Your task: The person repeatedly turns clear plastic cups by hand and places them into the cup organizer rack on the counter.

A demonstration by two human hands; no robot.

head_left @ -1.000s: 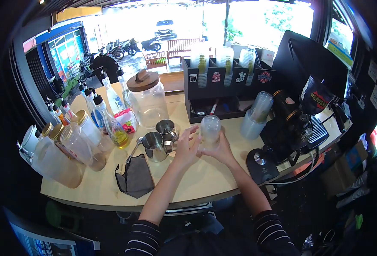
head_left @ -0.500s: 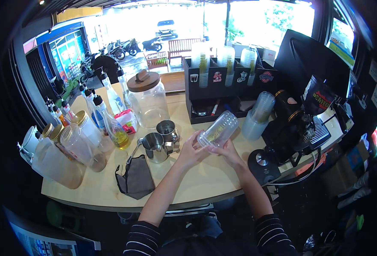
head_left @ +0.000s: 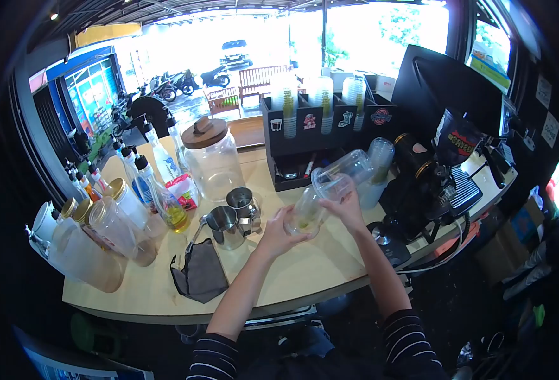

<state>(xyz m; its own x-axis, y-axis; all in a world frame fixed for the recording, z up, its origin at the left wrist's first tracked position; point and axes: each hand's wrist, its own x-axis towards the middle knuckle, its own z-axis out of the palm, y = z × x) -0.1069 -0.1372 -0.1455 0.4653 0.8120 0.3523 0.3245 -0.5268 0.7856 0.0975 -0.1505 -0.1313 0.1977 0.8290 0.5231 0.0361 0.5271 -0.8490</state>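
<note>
My left hand (head_left: 275, 234) is wrapped round a clear plastic cup (head_left: 304, 214) with its rim tilted up to the right. In my right hand (head_left: 348, 209) is a short stack of clear plastic cups (head_left: 354, 167), tilted with the bottoms pointing up and right. The rims of the single cup and the stack lie close together over the counter; whether they touch I cannot tell. Left of my left hand stand two steel milk pitchers (head_left: 226, 229), and a dark grey cloth (head_left: 199, 271) lies in front of them.
A large jar with a wooden lid (head_left: 204, 132) stands behind the pitchers. Pump bottles (head_left: 173, 215) and several canisters (head_left: 133, 244) fill the left side. At the back is a black cup organizer (head_left: 317, 136); black coffee equipment (head_left: 412, 190) and more cups (head_left: 379, 155) stand right.
The nested cups that both hands held together have come apart. One cup has moved left and down with my left hand; the rest have gone up and right with my right hand.
</note>
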